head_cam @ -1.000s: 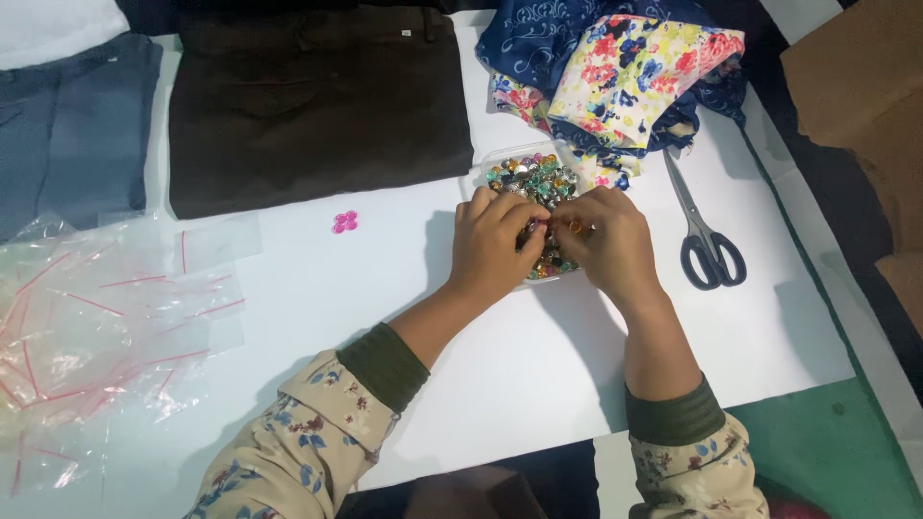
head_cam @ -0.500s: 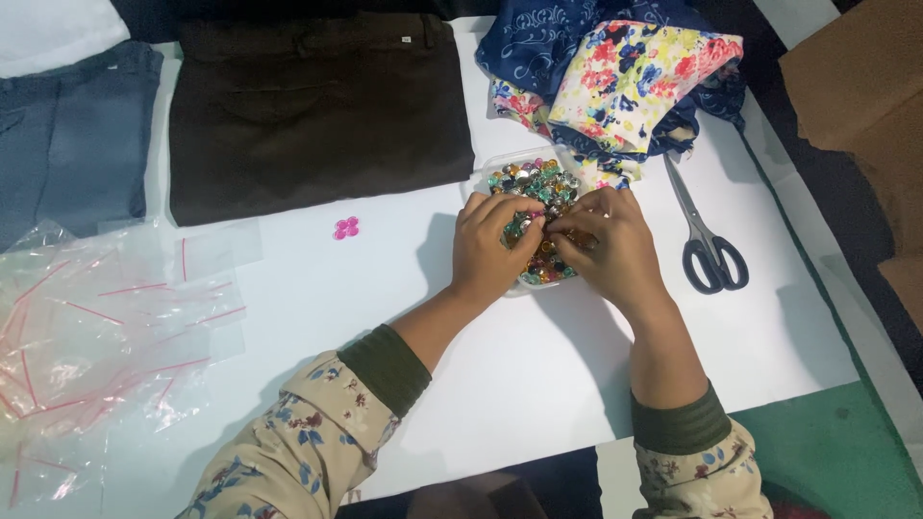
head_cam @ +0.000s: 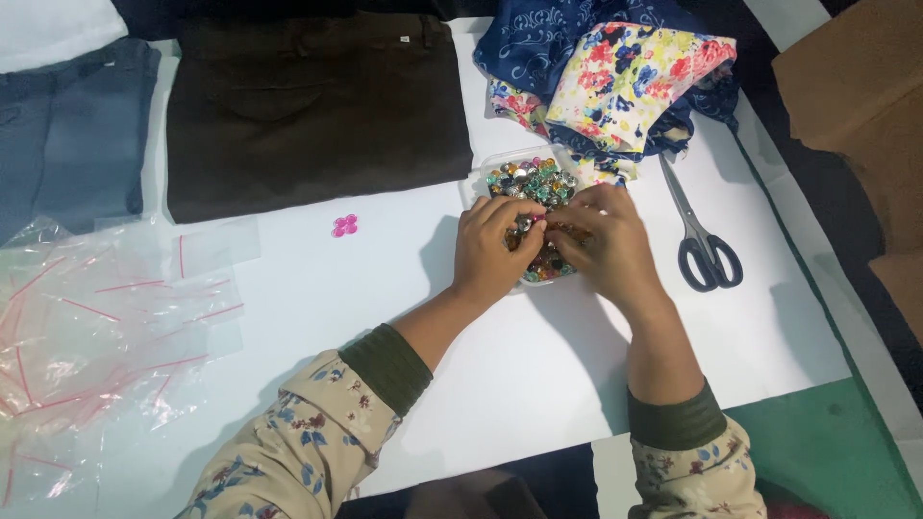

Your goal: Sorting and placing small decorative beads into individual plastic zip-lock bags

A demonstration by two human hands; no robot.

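both hands, left [head_cam: 495, 252] and right [head_cam: 608, 242], pinch into the bead tray [head_cam: 531, 183]; grip contents seemingly hidden.

So the work surface was a white sheet [head_cam: 538, 384] spread flat, with a green mat [head_cam: 827, 452] showing at the near right corner. Lying on it: a folded dark brown garment [head_cam: 308, 106] along the far edge, folded blue-grey trousers [head_cam: 67, 125] beside it on the left, and a heap of floral fabrics [head_cam: 615, 77] on the right. Scissors [head_cam: 702, 240] lay just below that heap. A clear tray of coloured gems [head_cam: 534, 183] sat mid-sheet, a pink button [head_cam: 344, 226] sat apart to its left, and clear zip bags [head_cam: 96, 336] were piled at the left edge.
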